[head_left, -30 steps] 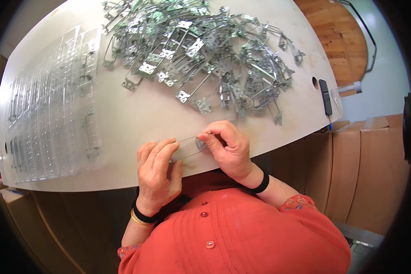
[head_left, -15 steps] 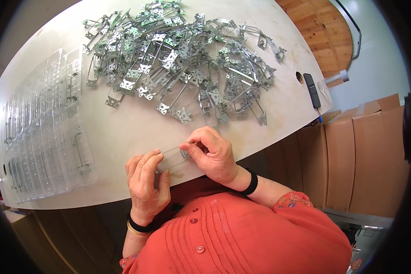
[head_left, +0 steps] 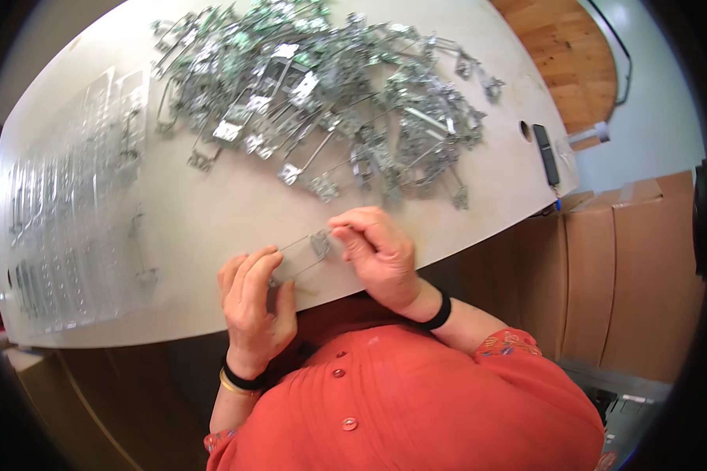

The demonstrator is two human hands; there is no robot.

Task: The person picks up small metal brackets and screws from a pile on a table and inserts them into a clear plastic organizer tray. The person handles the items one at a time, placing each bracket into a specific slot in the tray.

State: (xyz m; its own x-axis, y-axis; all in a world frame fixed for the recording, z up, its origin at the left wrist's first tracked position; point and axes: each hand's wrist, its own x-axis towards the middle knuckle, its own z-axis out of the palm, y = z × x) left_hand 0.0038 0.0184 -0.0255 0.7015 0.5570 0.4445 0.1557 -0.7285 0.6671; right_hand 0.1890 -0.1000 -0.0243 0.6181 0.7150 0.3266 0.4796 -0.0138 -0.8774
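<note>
A small metal bracket [head_left: 320, 245], with a cut-out plate and two thin parallel rods, lies between my hands near the table's front edge. My left hand [head_left: 251, 302] has its fingers and thumb closed round the bracket's left end and hides that end. At the right end, my right hand [head_left: 381, 263] is beside the plate, thumb and forefinger pinched close to its edge. Whether anything sits in that pinch is too blurred to tell. Beyond my hands spreads a big tangled pile of similar metal brackets [head_left: 306, 90].
Clear plastic trays [head_left: 78, 228] with long slots lie on the left of the white table [head_left: 188, 235], a few metal parts in them. A black slim device [head_left: 545, 155] lies by a round hole at the right edge. Cardboard boxes [head_left: 589, 275] stand beyond that edge.
My right hand has shifted slightly right and up, so more of the bracket's plate shows. My left hand stays at the other end. The whole view has tilted a little.
</note>
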